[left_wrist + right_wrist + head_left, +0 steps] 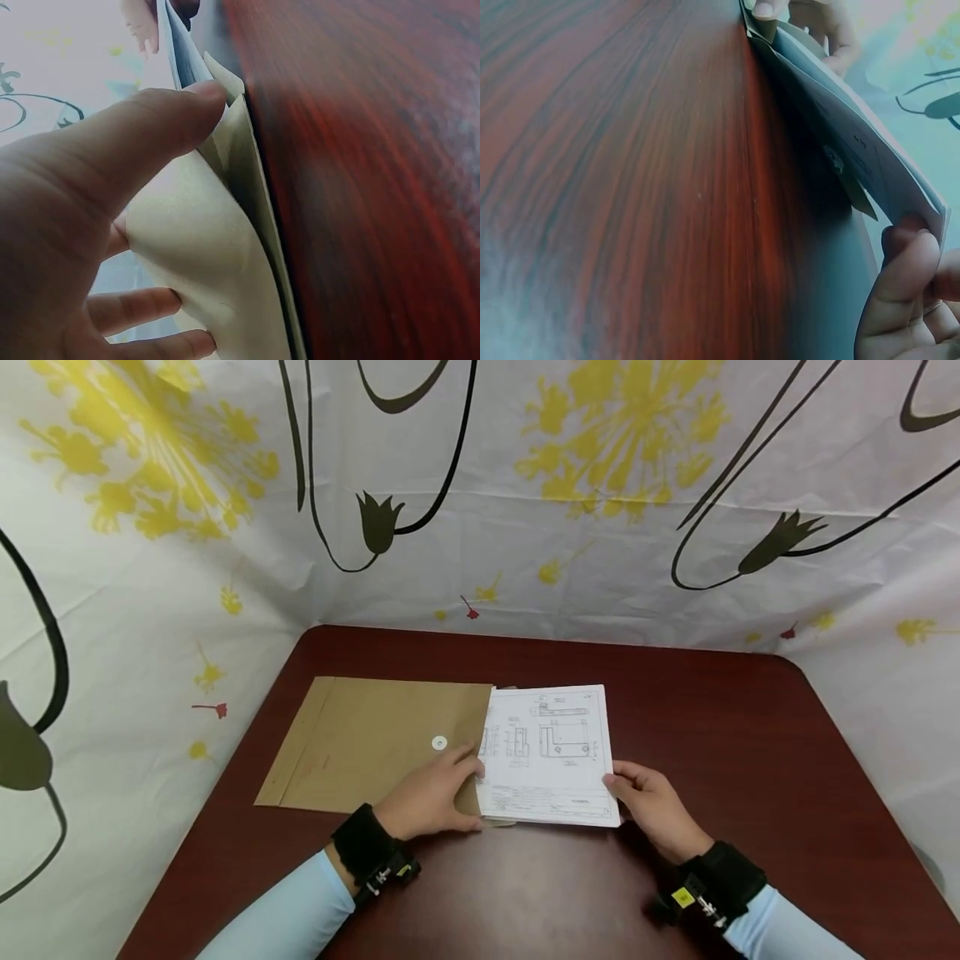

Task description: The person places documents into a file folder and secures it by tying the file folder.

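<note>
A brown paper envelope (390, 743) lies on the table with its mouth to the right. A stack of white drawing sheets (555, 760) sticks out of the mouth, the top one printed with technical drawings. My left hand (438, 785) holds the envelope at its mouth, thumb at the near edge and fingers over the top face. In the left wrist view the envelope's near side (247, 172) gapes below the thumb (172, 120). My right hand (660, 806) pinches the sheets at their right edge; the right wrist view shows the sheets (885, 172) raised over the table there.
The dark red wooden table (750, 760) extends around the envelope. A white cloth (480, 460) with yellow flowers and dark stems hangs behind it and at both sides. A round white button (439, 742) sits on the envelope.
</note>
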{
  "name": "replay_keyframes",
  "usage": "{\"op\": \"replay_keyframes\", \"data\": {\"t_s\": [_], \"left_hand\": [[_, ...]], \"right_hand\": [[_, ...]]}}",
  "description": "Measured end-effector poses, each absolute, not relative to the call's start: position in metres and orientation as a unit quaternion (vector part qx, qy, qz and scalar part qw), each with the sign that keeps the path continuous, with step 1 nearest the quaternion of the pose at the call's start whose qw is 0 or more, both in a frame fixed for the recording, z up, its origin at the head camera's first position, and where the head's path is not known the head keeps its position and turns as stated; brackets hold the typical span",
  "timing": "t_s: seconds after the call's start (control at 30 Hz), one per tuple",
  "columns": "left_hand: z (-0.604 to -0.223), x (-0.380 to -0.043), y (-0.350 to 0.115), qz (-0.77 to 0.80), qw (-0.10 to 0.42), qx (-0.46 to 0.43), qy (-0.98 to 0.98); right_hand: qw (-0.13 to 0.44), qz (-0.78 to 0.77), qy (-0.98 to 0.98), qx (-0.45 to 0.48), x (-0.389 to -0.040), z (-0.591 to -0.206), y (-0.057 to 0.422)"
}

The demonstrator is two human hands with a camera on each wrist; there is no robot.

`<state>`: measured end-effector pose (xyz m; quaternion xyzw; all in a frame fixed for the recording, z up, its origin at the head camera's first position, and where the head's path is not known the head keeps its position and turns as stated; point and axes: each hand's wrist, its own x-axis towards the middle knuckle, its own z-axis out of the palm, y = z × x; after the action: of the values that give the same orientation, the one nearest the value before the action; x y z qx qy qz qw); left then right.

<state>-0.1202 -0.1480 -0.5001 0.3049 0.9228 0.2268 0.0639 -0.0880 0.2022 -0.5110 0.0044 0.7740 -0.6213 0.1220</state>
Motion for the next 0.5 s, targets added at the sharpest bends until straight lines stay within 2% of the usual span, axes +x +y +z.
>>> {"op": "replay_keyframes", "data": {"t_s": [0.5], "left_hand": [[-0.499, -0.122, -0.147, 0.227, 0.069, 0.303, 0.923]], "right_hand": [[0.147, -0.612, 0.777, -0.019, -0.101, -0.510, 0.179]]}}
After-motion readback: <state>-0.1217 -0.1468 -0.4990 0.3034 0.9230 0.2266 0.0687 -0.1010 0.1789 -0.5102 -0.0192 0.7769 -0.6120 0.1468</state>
